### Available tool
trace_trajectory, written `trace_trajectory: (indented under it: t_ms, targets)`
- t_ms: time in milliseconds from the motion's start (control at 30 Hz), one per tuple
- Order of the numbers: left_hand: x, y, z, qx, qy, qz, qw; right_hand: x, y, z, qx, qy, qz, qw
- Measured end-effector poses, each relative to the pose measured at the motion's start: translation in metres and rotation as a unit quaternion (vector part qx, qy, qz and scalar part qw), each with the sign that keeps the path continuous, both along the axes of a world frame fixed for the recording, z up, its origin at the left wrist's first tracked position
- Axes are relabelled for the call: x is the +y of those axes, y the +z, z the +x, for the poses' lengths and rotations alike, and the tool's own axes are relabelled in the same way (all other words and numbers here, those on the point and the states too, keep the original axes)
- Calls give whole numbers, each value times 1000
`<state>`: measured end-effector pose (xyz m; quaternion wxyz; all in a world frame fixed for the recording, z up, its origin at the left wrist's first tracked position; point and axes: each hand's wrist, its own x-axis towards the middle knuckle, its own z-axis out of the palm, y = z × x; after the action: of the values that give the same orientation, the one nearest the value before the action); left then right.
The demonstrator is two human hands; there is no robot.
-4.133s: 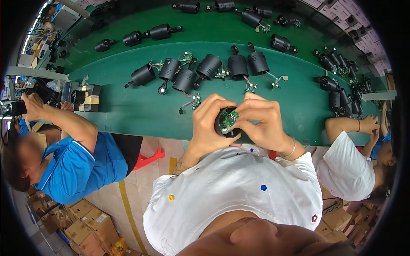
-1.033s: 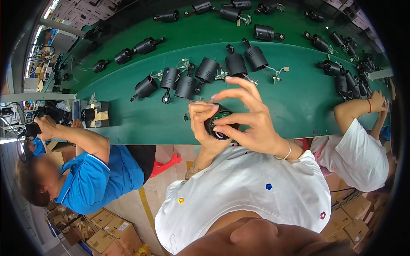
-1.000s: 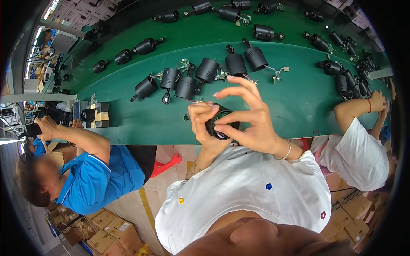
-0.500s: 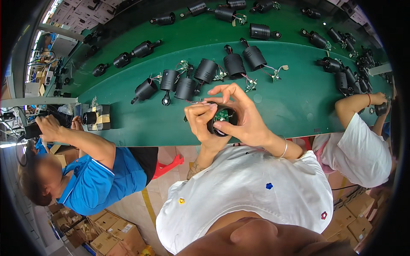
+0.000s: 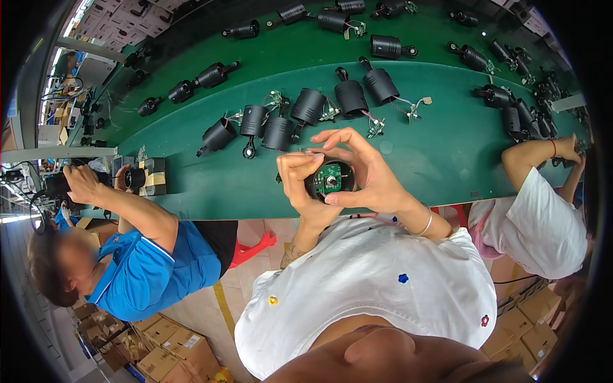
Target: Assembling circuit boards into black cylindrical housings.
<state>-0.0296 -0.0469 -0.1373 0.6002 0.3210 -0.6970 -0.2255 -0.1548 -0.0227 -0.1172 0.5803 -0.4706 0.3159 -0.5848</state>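
Note:
Between my two hands, above the near edge of the green table, is a black cylindrical housing [image 5: 311, 185] with its open end facing up toward me. A round green circuit board [image 5: 331, 175] sits inside it, with a small light-coloured part near its middle. My left hand [image 5: 299, 184] wraps the housing's left side with curled fingers. My right hand [image 5: 373, 175] grips the right side, its thumb at the near rim and its index finger arched above the far side. Just beyond my hands stands a loose group of similar black housings [image 5: 279, 133], several with circuit boards [image 5: 375, 127] hanging on wires.
More black housings [image 5: 385, 46] lie on the darker green strip [image 5: 434, 32] at the back. To my left a person in a blue shirt [image 5: 147, 274] handles a black device beside a taped block [image 5: 154, 175]. On my right another person's arm [image 5: 530, 156] reaches over the table.
My right thumb has drawn back from the circuit board to the rim, so more of the board shows. Housings on the back strip have shifted slightly left. The left person's hands have moved right.

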Motion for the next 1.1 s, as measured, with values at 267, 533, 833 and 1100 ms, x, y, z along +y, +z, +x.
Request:
trace_trajectory:
  t_ms: [267,533,833,1100]
  targets:
    - [1,-1,1,-7,-21,17,1000,0,3,-3,1,-29,-5,1000]
    - [4,-7,1,22,-29,45,998,5,7,0,4,-49,43,998]
    - [-1,8,0,107,-159,110,975,3,6,6,42,-115,8,992]
    - [3,6,-7,137,-106,111,979,4,3,11,50,-121,27,991]
